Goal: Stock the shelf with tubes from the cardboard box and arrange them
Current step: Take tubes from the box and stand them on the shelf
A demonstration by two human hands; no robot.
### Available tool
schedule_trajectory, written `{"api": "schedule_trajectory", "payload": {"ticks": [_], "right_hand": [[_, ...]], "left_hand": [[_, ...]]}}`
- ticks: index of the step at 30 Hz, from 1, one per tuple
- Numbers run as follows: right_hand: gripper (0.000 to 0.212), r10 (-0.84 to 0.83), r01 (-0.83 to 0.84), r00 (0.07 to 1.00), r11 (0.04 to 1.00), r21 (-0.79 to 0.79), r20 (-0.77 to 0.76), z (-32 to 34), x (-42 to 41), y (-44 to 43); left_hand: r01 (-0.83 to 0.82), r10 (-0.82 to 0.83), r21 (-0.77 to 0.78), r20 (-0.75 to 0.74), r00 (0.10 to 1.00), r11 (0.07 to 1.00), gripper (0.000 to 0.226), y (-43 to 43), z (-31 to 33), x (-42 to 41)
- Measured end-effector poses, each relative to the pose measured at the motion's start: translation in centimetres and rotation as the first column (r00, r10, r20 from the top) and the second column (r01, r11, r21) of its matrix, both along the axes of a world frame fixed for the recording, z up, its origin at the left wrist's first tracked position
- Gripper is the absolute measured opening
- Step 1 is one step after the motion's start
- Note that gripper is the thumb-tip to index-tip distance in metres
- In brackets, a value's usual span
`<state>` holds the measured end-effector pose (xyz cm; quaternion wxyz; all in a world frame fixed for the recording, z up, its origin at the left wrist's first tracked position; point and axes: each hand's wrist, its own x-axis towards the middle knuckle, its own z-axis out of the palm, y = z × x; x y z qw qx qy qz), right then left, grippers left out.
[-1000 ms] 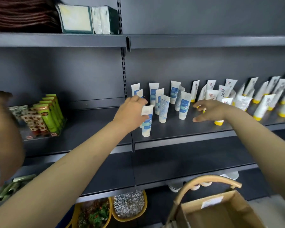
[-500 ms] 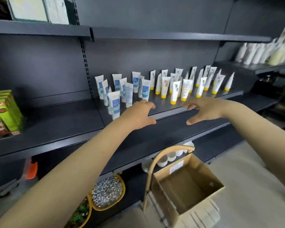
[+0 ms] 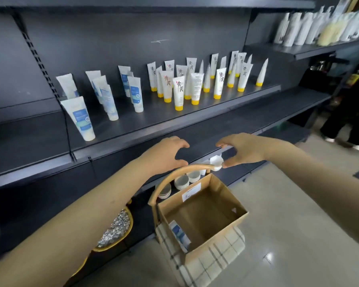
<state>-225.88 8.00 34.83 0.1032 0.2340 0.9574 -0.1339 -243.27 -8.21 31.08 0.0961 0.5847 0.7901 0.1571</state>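
Observation:
Several white tubes with blue labels (image 3: 80, 118) stand upright on the left part of the dark shelf (image 3: 174, 123). To their right stands a cluster of white tubes with yellow caps (image 3: 178, 94). Below, an open cardboard box (image 3: 216, 233) sits on a checked chair seat, with one blue-labelled tube (image 3: 179, 235) lying against its left inner wall. My left hand (image 3: 166, 154) and my right hand (image 3: 243, 150) hover empty, fingers apart, above the box and in front of the shelf edge.
A curved wooden chair back (image 3: 174, 179) arches over the box. White bowls (image 3: 187, 179) sit on the lowest shelf. A yellow basket of pebbles (image 3: 116, 228) lies lower left. White bottles (image 3: 311, 25) fill the upper right shelf. A person's legs (image 3: 344, 121) stand at far right.
Both hands have come away from the tubes on the shelf and dropped toward the box. My view has swung right and down, bringing the box interior into sight.

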Motion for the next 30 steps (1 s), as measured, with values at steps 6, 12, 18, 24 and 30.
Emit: {"api": "schedule_trajectory", "payload": {"ticks": [6,12,18,24,30], "right_hand": [[0.048,0.045,-0.037,0.998,0.990,-0.138,0.054,-8.0,1.4,3.9],[0.053,0.047,-0.024,0.995,0.970,-0.243,0.089,-15.8,0.8,6.2],[0.063,-0.001,0.071,0.972,0.954,-0.290,0.235,-21.6,-0.7,8.0],[0.062,-0.084,0.198,0.947,0.912,-0.358,0.311,-29.0,-1.7,8.9],[0.065,-0.160,0.320,0.915,0.848,-0.423,0.372,-39.4,-1.7,9.2]], "left_hand": [[-0.040,0.052,-0.147,0.078,0.996,0.988,0.049,3.4,-8.1,2.3],[-0.009,0.064,-0.325,0.157,0.986,0.946,0.055,4.7,-15.7,1.5],[0.041,0.076,-0.431,0.251,0.965,0.902,0.055,4.8,-21.5,-1.6],[0.081,0.104,-0.523,0.315,0.943,0.848,0.056,5.7,-29.5,-5.0],[0.113,0.143,-0.643,0.332,0.933,0.757,0.059,7.6,-38.5,-6.0]]}}
